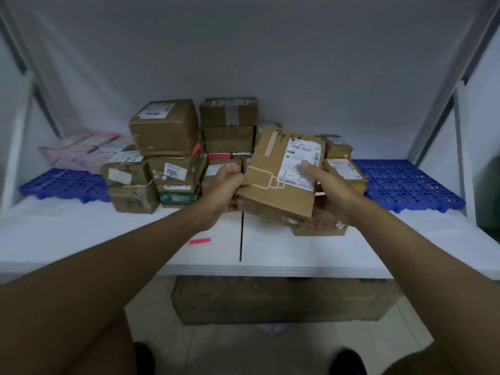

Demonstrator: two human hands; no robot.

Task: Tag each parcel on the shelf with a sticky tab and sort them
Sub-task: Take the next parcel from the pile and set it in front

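Note:
I hold a flat brown cardboard parcel point(273, 174) tilted above the white shelf point(81, 239), its white shipping label facing me with "1-2" handwritten on it. My left hand point(226, 186) grips its left edge. My right hand point(328, 189) grips the right side, thumb pressed on the label. A pink sticky tab point(198, 241) lies loose on the shelf below my left wrist. Another taped parcel point(319, 226) sits under the held one, mostly hidden.
Several stacked brown parcels point(165, 128) fill the shelf's middle and left. Pink mailer bags point(81, 150) lie on a blue plastic pallet point(62, 185) at the left; a second blue pallet point(405, 185) is at the right. A large carton point(270, 301) sits on the floor.

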